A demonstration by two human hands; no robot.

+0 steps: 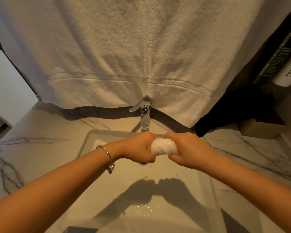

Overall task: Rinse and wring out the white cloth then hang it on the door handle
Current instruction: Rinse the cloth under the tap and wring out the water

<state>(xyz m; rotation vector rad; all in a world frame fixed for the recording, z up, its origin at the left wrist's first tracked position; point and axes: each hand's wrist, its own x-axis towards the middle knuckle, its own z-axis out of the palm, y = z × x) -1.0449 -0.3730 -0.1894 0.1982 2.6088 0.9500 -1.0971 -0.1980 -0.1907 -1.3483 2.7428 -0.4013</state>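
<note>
A large white terry towel (124, 52) hangs across the far side of the scene, its lower hem draped over the top of the chrome faucet (144, 115). Below it a pale marble counter (40, 145) with dark veins spreads left and right around a white rectangular sink (175, 207), whose basin holds a small patch of water near the bottom edge. At the far right, dark and white bottles (282, 64) stand above a black bundle (233, 108) and a tan box (260, 130).

Both bare forearms reach in from the near corners and meet over the sink, just in front of the faucet. The left hand (139, 147), with a silver bangle (107, 157) on its wrist, and the right hand (188, 148) each have their fingers clenched tight around one end of the white cloth (163, 146). The cloth is a short, twisted roll held between the two fists, above the drain (143, 163). The hands' shadow falls on the basin floor nearer the camera.
</note>
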